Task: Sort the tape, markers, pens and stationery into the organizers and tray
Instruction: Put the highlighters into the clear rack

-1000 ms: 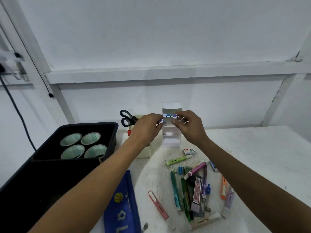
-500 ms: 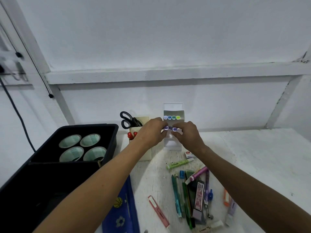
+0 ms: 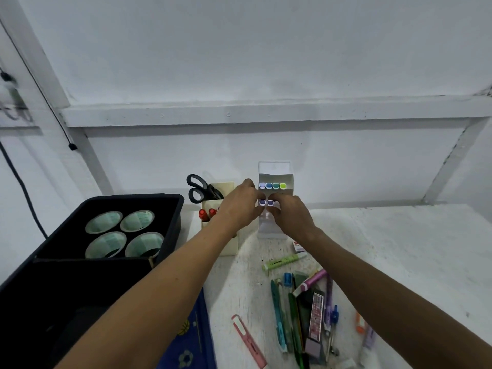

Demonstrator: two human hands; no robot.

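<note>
Both hands dropped from top row to 2nd tier of white organizer (image 3: 275, 230). Left hand (image 3: 241, 206) & right hand (image 3: 288, 215) each pinch marker (image 3: 266, 202), seating 2nd row; loose pens (image 3: 292, 312) remain on counter (image 3: 399, 249).

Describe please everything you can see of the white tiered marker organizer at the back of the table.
The white marker organizer stands upright against the wall, right of the cream pen holder. It looks like smooth plastic, built in stepped tiers. The upper tier holds four markers end-on, with lilac, blue, green and yellow-green caps. At the tier below, the left hand and right hand hold two purple-capped markers. The lowest tier looks empty. Its base rests on the white table.
</note>
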